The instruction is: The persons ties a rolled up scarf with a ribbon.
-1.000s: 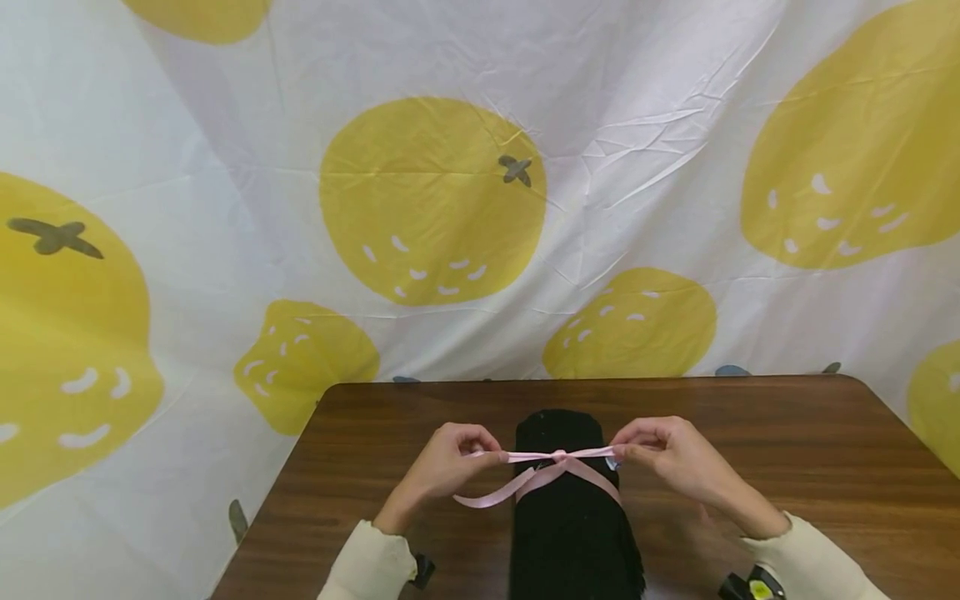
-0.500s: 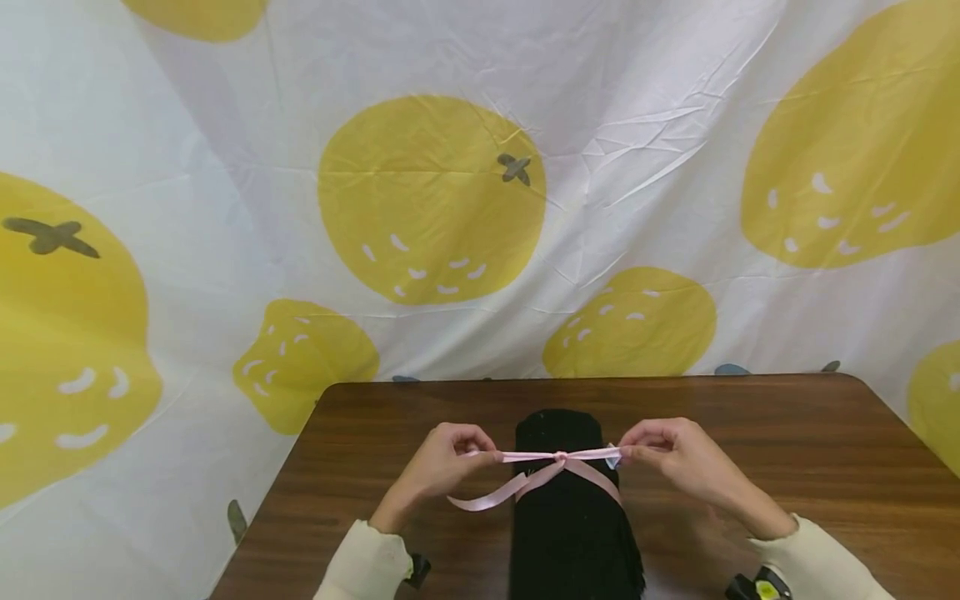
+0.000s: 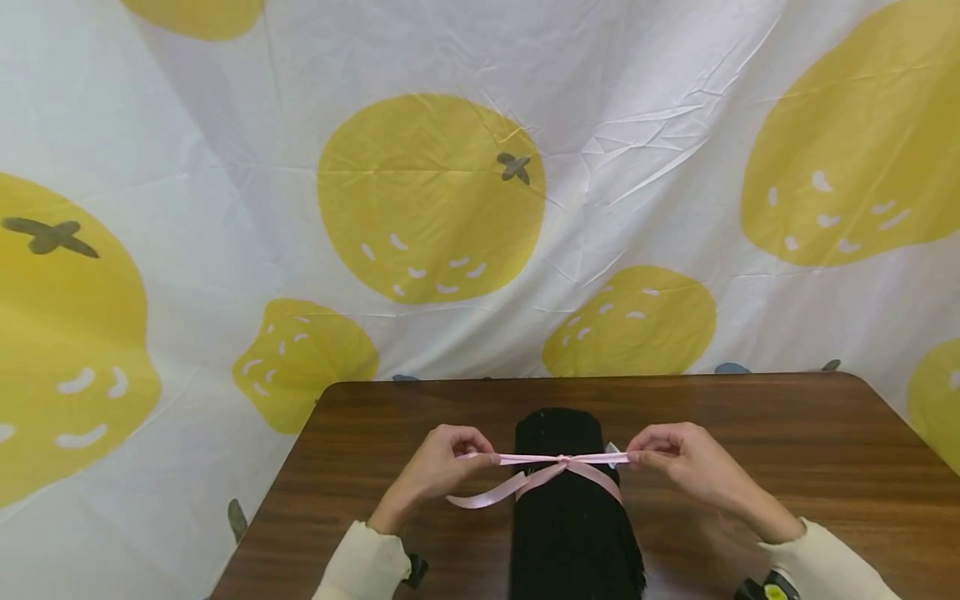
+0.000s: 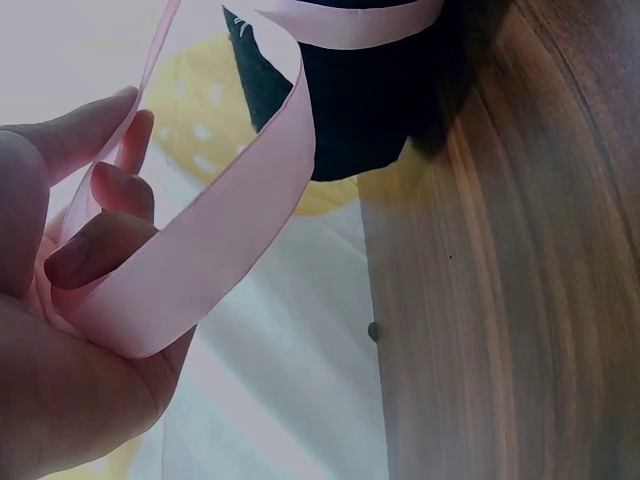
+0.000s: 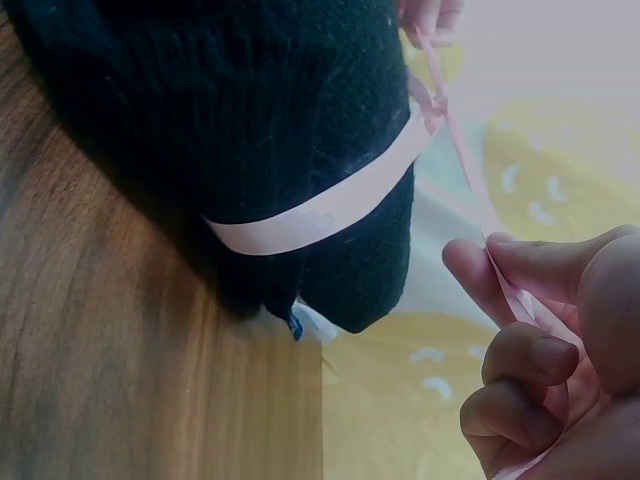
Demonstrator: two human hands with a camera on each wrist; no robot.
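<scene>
A pink ribbon (image 3: 592,477) wraps a rolled black knitted cloth (image 3: 570,533) lying lengthwise on the table, with a small knot on top. My left hand (image 3: 448,461) pinches one side of the ribbon, left of the roll. On the other side my right hand (image 3: 686,458) pinches the ribbon, drawn straight between the two hands. A loose ribbon tail curves down to the left. In the left wrist view, a wide length of ribbon (image 4: 230,220) loops out of the left palm. The right wrist view has ribbon (image 5: 320,208) round the roll and running through the right fingers.
The brown wooden table (image 3: 405,408) has its far edge against a white curtain (image 3: 450,50) printed with yellow fruit. A small white label (image 3: 612,455) shows at the roll's right side. Dark wrist devices (image 3: 416,571) sit by the sleeves.
My right hand has moved slightly outward to the right, and the ribbon between the hands is a little longer. The left hand has shifted slightly left. The roll stays put.
</scene>
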